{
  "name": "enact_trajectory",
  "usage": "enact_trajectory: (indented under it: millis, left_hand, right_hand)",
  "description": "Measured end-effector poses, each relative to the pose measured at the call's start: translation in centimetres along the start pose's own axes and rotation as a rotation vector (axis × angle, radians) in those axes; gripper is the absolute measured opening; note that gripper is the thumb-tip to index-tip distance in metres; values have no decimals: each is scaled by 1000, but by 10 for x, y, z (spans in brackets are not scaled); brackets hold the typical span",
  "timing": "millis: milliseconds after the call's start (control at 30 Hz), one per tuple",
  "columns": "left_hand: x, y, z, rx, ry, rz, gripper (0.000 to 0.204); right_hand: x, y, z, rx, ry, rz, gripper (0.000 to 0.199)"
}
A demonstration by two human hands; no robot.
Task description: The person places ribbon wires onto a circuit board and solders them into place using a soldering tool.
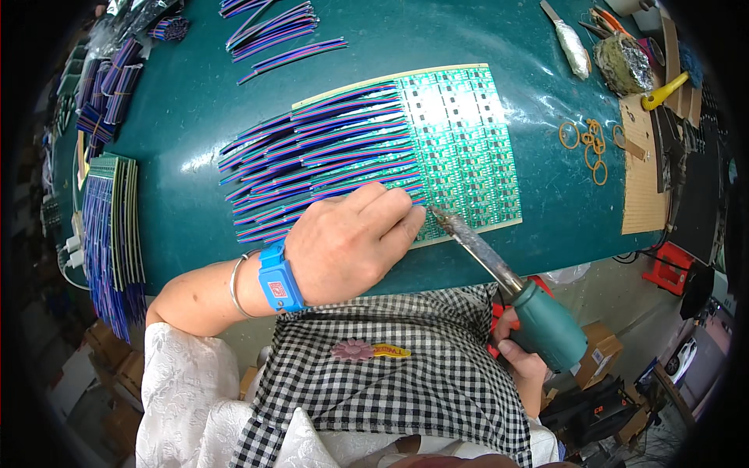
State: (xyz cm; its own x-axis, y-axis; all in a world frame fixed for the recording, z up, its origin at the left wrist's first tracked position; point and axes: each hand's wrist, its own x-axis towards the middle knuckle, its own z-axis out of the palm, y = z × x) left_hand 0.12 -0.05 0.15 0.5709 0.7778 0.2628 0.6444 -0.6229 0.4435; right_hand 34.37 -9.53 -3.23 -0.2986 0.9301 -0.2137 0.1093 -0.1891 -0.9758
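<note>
A green circuit board panel lies on the table, with rows of small parts and several multicolored ribbon wires running off its left side. My left hand is closed in a pinch at the panel's near edge, its fingertips on the end of a wire. A blue wrist strap and a metal bangle are on that arm. My right hand grips a soldering iron with a green handle. The iron's tip is at the panel, just right of my left fingertips.
Loose wire bundles lie beyond the panel. At the left, wired boards stand stacked with wires hanging over the edge. Rubber bands, a wrapped blade-like tool, a foil-wrapped round item, a yellow-handled tool and cardboard sit right.
</note>
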Motion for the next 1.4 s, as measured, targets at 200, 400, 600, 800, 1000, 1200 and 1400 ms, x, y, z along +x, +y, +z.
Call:
enact_trajectory:
  millis: [200,400,600,800,1000,1200,1400]
  left_hand:
    - [1,0,0,-4,20,8,40]
    - [1,1,-1,8,13,10,39]
    - [1,1,-1,3,21,10,38]
    - [-1,-2,0,-12,1,9,38]
    - [0,-2,0,-22,2,11,36]
    - [0,-1,-2,15,-9,23,37]
    - [1,0,-1,25,0,32,37]
  right_hand:
    - [10,-20,7,210,56,31,42]
    - [4,-23,11,376,76,89,48]
    - [0,-15,11,318,56,102,47]
    - [1,-9,12,177,53,61,41]
    - [7,-30,19,446,148,112,47]
    - [5,-24,14,376,85,115,48]
    - [2,-13,10,234,43,75,45]
